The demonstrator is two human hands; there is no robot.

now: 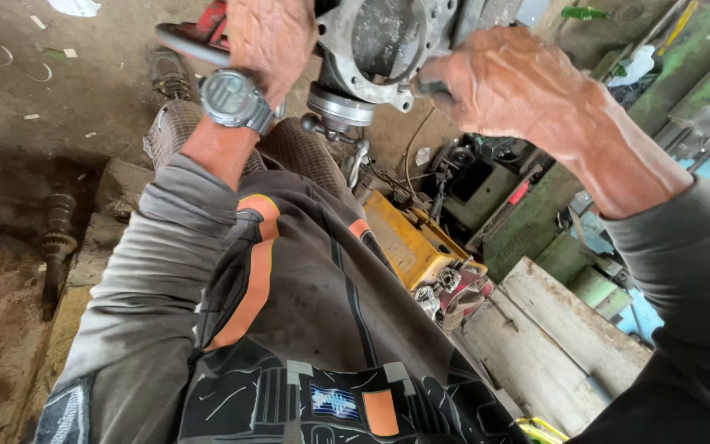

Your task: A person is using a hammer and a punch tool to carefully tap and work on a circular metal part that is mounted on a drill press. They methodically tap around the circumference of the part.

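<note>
The left hand [269,41] is gripping the far left side of the big grey metal part [380,49] up high over the lap, while the right hand [503,82] fingers are clenching a dark tool handle [431,86] at its right edge, probably working on a bolt, which calls for a steady hold.

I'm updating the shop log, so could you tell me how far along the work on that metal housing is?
Done: the grey metal housing is off any vehicle and lifted up. In hand: the left hand steadies it while the right hand grips a dark tool at its flange. Left: its big bore is open and empty; loose parts lie in the yellow toolbox.
</note>
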